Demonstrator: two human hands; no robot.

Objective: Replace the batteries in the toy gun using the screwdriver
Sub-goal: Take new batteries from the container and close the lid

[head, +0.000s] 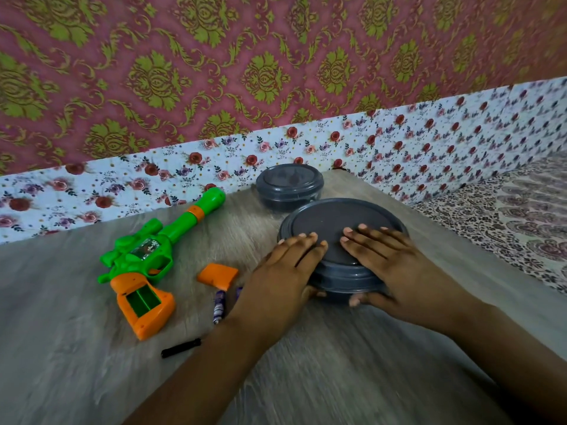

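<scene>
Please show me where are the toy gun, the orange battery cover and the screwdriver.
toy gun [159, 240]: head view, on the green body.
orange battery cover [217, 273]: head view, on its middle.
screwdriver [181, 348]: head view, on the black handle.

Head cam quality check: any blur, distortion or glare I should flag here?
Head view: wide-angle bend curves the wall border; motion smear on the table grain and forearms near the bottom edge; toy gun and both hands, left hand and right hand, on the grey container reasonably sharp; lighting soft and even, only a faint sheen on the container lid, no harsh shadows.
</scene>
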